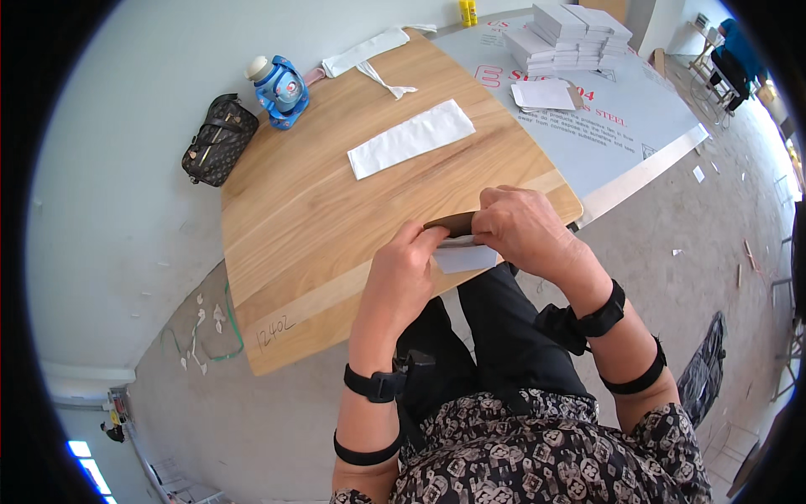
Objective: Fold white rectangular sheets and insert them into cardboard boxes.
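Both hands hold a small piece of folded white card [464, 259] with a brown inner face, over the near edge of the wooden table [294, 252]. It looks like a small paper box with its opening upward. My left hand [407, 269] pinches its left end, thumb and fingers closed at the rim. At the right end my right hand [525, 231] grips the brown flap, its fingers bent over the top. The fingers hide part of the card. Farther off on the table lies a folded white cloth or paper strip [411, 139], touched by neither hand.
A blue bottle [284, 92] and a dark patterned bag [220, 139] stand at the table's left edge. Stacks of white flat boxes [571, 38], loose white cards [544, 95] and yellow glue sticks [468, 12] sit on the metal-sheet table [588, 151]. A person [737, 55] sits far right.
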Motion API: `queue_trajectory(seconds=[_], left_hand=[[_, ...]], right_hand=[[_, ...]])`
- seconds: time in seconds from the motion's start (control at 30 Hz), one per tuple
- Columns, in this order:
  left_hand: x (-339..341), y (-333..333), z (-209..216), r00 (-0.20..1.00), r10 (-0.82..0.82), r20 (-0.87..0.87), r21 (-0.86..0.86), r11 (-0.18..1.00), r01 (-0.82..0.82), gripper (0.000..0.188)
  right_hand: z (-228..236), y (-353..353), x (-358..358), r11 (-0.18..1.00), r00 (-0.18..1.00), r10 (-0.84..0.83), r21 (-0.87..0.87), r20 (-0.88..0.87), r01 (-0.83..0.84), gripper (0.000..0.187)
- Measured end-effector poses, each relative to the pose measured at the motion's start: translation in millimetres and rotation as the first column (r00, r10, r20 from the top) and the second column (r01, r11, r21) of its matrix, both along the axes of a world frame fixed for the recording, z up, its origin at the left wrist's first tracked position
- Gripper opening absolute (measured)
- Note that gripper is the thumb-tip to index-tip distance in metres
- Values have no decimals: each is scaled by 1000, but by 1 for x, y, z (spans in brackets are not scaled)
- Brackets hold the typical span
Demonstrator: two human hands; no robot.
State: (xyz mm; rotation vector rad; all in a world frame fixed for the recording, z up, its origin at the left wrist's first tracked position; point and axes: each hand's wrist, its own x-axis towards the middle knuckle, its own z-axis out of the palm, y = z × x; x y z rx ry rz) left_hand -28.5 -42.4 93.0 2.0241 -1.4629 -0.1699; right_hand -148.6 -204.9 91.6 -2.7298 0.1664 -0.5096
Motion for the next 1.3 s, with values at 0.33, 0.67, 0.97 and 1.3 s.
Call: queue_trajectory(seconds=[0.33, 0.67, 0.97, 1.3], left_hand=[[-12, 11, -18, 983, 126, 132, -234, 968, -93, 49], [-5, 2, -9, 982, 130, 138, -260, 961, -91, 19], [17, -24, 20, 920, -173, 352, 182, 977, 114, 4], [16, -29, 4, 917, -68, 393, 158, 987, 5, 7]], right_hand=[[0, 1, -3, 981, 998, 21, 192, -55, -10, 13], [3, 3, -5, 985, 997, 49, 171, -65, -37, 9], [4, 4, -4, 1000, 992, 13, 17, -129, -11, 7], [1, 3, -5, 1000, 995, 14, -9, -97, -15, 6]])
